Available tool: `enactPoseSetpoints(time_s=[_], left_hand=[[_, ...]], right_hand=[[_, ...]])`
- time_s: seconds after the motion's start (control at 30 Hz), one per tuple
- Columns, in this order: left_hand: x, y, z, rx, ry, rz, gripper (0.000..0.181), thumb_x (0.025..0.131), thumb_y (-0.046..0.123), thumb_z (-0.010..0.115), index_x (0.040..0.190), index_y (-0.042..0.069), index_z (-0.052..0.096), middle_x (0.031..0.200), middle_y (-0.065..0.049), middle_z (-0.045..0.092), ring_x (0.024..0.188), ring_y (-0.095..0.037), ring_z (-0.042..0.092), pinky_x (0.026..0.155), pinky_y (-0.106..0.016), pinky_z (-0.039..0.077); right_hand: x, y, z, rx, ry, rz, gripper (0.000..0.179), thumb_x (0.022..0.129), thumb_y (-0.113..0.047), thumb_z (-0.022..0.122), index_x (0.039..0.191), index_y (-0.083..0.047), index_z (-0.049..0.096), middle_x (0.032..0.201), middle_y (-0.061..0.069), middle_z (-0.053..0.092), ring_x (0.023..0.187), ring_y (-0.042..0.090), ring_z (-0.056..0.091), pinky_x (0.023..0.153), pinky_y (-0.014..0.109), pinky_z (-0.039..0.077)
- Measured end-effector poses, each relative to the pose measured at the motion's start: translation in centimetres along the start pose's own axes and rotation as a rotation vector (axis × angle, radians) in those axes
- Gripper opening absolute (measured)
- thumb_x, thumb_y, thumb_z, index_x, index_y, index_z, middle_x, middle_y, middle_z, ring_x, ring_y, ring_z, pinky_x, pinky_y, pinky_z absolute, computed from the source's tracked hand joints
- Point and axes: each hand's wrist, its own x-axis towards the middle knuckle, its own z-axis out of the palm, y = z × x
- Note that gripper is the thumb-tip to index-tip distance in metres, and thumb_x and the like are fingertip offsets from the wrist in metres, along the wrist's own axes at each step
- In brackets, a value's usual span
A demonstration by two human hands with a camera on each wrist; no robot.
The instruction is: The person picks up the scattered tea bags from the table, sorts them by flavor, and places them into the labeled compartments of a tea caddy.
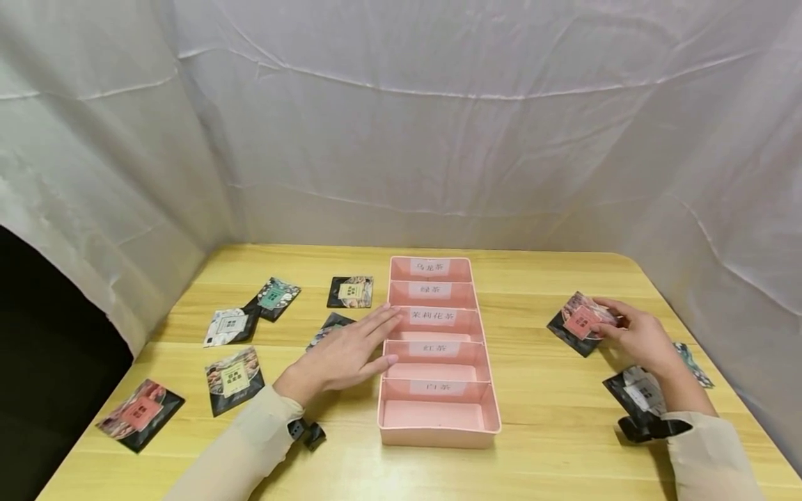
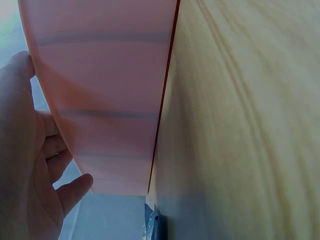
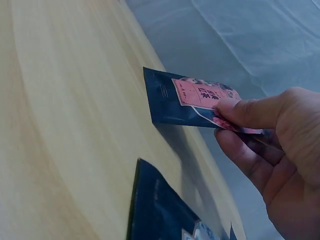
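A pink divided box (image 1: 438,437) with several labelled compartments stands mid-table. My left hand (image 1: 347,355) rests on its left rim, fingers fairly straight, as the left wrist view also shows along the box wall (image 2: 100,80). Between thumb and fingers my right hand (image 1: 645,337) pinches a black tea sachet with a red label (image 1: 579,323). In the right wrist view that sachet (image 3: 185,100) is held above the tabletop. Under the right forearm lies a sachet with a white label (image 1: 638,390), and a blue-green patterned sachet (image 1: 692,365) is partly hidden behind the arm.
Left of the box lie more sachets: yellow-labelled ones (image 1: 351,291) (image 1: 234,380), a green one (image 1: 274,298), a white one (image 1: 229,325) and a red one (image 1: 141,415). A blue-patterned sachet (image 1: 328,328) is partly behind the left hand. Pale curtains (image 1: 438,139) enclose the table (image 1: 551,431).
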Motion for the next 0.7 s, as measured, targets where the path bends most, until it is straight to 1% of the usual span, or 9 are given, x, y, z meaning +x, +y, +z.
enactPoseSetpoints(time_s=[0.07, 0.13, 0.2, 0.33, 0.43, 0.57, 0.7], left_hand=[[0.0, 0.0, 0.0, 0.0, 0.002, 0.001, 0.074, 0.101, 0.06, 0.026, 0.158, 0.014, 0.016, 0.161, -0.01, 0.019, 0.147, -0.022, 0.017, 0.112, -0.045, 0.032], [0.0, 0.0, 0.0, -0.002, 0.002, 0.0, 0.074, 0.101, 0.06, 0.026, 0.158, 0.014, 0.016, 0.161, -0.009, 0.019, 0.147, -0.022, 0.017, 0.113, -0.045, 0.032], [0.0, 0.0, 0.0, -0.003, 0.002, 0.0, 0.074, 0.101, 0.06, 0.026, 0.158, 0.014, 0.016, 0.161, -0.01, 0.019, 0.147, -0.022, 0.017, 0.112, -0.046, 0.032], [0.0, 0.0, 0.0, -0.004, -0.002, -0.003, 0.074, 0.101, 0.06, 0.026, 0.158, 0.014, 0.016, 0.162, -0.009, 0.018, 0.147, -0.022, 0.016, 0.113, -0.046, 0.032], [0.0, 0.0, 0.0, -0.001, 0.0, -0.004, 0.074, 0.101, 0.06, 0.026, 0.158, 0.014, 0.016, 0.162, -0.009, 0.018, 0.147, -0.022, 0.017, 0.112, -0.045, 0.032], [0.1, 0.1, 0.0, 0.006, -0.004, -0.007, 0.073, 0.101, 0.06, 0.026, 0.158, 0.015, 0.016, 0.162, -0.008, 0.018, 0.147, -0.021, 0.016, 0.112, -0.044, 0.032], [0.1, 0.1, 0.0, 0.014, -0.004, -0.011, 0.073, 0.102, 0.059, 0.028, 0.158, 0.015, 0.016, 0.162, -0.008, 0.018, 0.147, -0.021, 0.017, 0.112, -0.044, 0.033]], right_hand=[[0.0, -0.1, -0.1, 0.029, 0.0, 0.015, 0.049, 0.097, -0.02, 0.065, 0.14, -0.001, 0.051, 0.09, 0.013, 0.064, 0.072, 0.016, 0.06, 0.052, 0.027, 0.048], [0.0, -0.3, -0.2, 0.053, -0.002, 0.026, 0.048, 0.098, -0.02, 0.063, 0.14, -0.001, 0.051, 0.091, 0.015, 0.066, 0.072, 0.015, 0.062, 0.052, 0.028, 0.05], [0.0, -0.7, -0.3, 0.066, -0.001, 0.029, 0.047, 0.099, -0.021, 0.061, 0.14, -0.001, 0.051, 0.093, 0.017, 0.068, 0.074, 0.014, 0.064, 0.055, 0.028, 0.052], [0.1, -1.3, -0.5, 0.087, 0.023, 0.022, 0.046, 0.099, -0.022, 0.061, 0.139, -0.002, 0.052, 0.098, 0.02, 0.069, 0.075, 0.005, 0.065, 0.06, 0.028, 0.056], [0.1, -1.6, -0.6, 0.092, 0.04, 0.025, 0.046, 0.099, -0.025, 0.06, 0.139, -0.003, 0.053, 0.099, 0.021, 0.069, 0.074, 0.002, 0.064, 0.062, 0.028, 0.057], [0.2, -2.1, -0.7, 0.088, 0.049, 0.03, 0.046, 0.1, -0.029, 0.058, 0.138, -0.003, 0.054, 0.1, 0.021, 0.069, 0.074, 0.001, 0.065, 0.063, 0.028, 0.057], [0.3, -2.8, -0.6, 0.092, 0.067, 0.023, 0.045, 0.1, -0.03, 0.058, 0.137, -0.005, 0.056, 0.1, 0.02, 0.07, 0.074, 0.002, 0.066, 0.064, 0.028, 0.058]])
